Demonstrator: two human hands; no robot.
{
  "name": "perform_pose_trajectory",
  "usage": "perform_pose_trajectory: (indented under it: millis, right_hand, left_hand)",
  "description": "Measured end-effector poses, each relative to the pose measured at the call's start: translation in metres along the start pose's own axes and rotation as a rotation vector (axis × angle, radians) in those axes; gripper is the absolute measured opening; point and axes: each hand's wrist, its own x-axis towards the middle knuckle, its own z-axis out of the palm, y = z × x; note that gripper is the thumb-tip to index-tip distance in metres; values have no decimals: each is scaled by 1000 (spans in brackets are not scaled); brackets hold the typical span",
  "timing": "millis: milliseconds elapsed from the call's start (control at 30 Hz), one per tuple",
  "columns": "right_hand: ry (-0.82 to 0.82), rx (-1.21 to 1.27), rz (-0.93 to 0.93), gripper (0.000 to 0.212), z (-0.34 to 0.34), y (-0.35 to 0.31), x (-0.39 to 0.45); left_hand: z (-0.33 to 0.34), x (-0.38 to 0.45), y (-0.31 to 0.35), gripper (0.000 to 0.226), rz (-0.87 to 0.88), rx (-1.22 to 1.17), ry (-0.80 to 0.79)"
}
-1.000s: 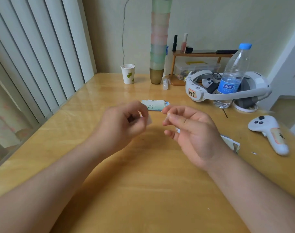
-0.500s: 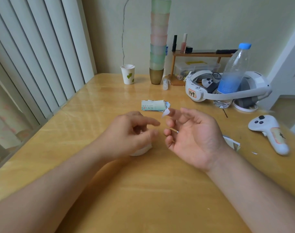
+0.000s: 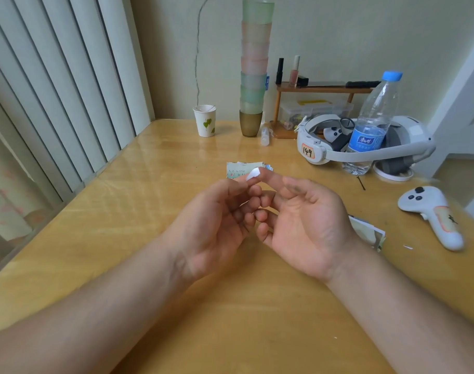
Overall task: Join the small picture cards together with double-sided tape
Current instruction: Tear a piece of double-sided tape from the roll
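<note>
Wooden table [image 3: 155,168] spreads under everything, with a white headset [image 3: 365,141] and a water bottle [image 3: 371,130] standing at its far right, a white controller [image 3: 433,214] nearer on the right, and a paper cup [image 3: 205,120] at the back. Left hand [image 3: 217,225] and right hand [image 3: 306,222] meet palms-up above the middle, fingers loosely curled and touching, the left thumb and forefinger pinching a small white tape piece [image 3: 253,174] stuck on the right forefinger's tip. Small picture cards [image 3: 242,169] lie flat on the table just beyond the fingertips, and more cards [image 3: 368,230] lie beside the right wrist.
</note>
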Motion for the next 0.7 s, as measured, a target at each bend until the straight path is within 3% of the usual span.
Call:
perform_pose_trajectory:
  millis: [100,233,467,567,700]
  right_hand:
    - [-12,-69,-36,54,-1,1,0]
    - [19,-317,-196,41,1,6,-2]
    - [279,-1402,-878,57,-17,16,3]
    - [386,-1521,-979,54,-20,17,7]
    - [536,-1367,-847,35,-23,5,7]
  left_hand:
    - [1,0,-1,8,30,-27,52]
    - [2,0,-1,9,106,19,121]
    - [1,-2,-1,13,224,112,230]
    - [0,-1,-2,21,283,182,276]
    - [-5,1,-2,13,366,302,308]
